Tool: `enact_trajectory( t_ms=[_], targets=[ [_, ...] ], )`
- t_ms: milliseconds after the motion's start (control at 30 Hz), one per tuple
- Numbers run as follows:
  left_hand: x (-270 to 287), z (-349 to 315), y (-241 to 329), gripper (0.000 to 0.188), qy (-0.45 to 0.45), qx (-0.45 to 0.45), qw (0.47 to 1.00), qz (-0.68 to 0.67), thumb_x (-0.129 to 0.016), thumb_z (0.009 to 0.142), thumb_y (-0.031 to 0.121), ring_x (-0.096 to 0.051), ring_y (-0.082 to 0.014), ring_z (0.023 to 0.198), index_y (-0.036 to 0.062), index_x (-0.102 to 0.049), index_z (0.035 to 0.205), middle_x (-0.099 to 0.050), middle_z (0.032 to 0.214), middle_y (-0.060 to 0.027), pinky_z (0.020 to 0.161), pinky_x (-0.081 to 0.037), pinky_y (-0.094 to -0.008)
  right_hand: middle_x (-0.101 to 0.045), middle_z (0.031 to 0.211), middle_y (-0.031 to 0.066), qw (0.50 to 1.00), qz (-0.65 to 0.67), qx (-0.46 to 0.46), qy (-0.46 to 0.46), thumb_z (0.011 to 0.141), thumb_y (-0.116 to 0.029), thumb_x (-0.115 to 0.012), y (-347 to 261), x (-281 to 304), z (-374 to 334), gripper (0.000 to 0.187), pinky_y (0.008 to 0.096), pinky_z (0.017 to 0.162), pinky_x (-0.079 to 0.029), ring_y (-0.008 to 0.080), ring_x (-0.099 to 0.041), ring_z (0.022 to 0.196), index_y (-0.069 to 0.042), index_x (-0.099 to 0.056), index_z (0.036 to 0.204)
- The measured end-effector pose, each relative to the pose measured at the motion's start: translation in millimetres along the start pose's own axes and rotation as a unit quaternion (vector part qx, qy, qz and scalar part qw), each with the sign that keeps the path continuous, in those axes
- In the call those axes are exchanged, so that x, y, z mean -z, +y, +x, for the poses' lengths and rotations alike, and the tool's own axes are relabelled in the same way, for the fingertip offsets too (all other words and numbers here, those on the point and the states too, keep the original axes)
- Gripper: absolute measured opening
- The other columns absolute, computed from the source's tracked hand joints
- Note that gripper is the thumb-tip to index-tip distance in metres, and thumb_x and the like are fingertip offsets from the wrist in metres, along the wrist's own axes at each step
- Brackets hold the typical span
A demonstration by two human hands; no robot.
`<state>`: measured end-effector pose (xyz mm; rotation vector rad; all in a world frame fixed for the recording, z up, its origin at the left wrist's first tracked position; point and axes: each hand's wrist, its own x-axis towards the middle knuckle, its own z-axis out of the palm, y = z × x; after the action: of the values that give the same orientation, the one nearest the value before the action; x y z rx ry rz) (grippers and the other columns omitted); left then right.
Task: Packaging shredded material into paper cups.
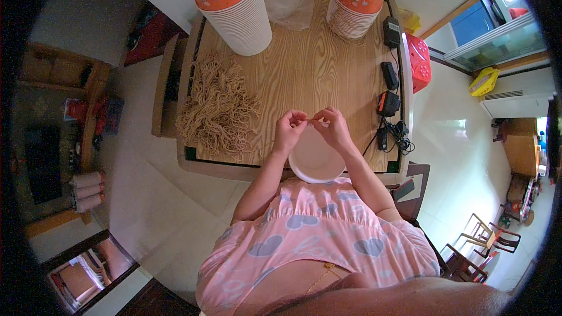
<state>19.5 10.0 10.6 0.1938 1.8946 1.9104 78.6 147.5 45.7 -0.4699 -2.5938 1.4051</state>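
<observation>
A white paper bucket (318, 161) rests at the table's near edge against my front, its pale inside facing up toward me. My left hand (289, 130) and my right hand (331, 129) meet above its far side. Both are closed, thumbs and fingertips pinched close together. What lies between the fingertips is too small to make out. To the left of my hands, a loose heap of tan twisted cords (216, 108) spreads over the wooden tabletop (298, 70).
Two stacks of paper buckets stand at the far side, a tall left stack (237, 23) and a shorter right stack (351, 17). A clear plastic bag (290, 6) lies between them. Black adapters and cables (389, 105) line the right edge. Beyond stands a red plastic stool (418, 63).
</observation>
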Motion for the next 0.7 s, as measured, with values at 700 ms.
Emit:
enact_trajectory(
  t_ms=[700],
  targets=[
    [10.9, 8.9, 6.0, 0.022, -0.113, 0.073, 0.979, -0.155, -0.062, 0.075, 0.001, -0.056, -0.0093, 0.075, 0.0043, -0.052, 0.095, -0.059, 0.081, -0.0028, 0.068, -0.047, -0.0218, -0.056, 0.079, 0.0081, 0.999, 0.034, 0.011, -0.031, 0.072, -0.016, -0.065, -6.4, 9.0, 1.1, 0.01, 0.0371, 0.065, -0.044, 0.026, -0.054, 0.077, -0.008, -0.059, 0.075]
  ],
)
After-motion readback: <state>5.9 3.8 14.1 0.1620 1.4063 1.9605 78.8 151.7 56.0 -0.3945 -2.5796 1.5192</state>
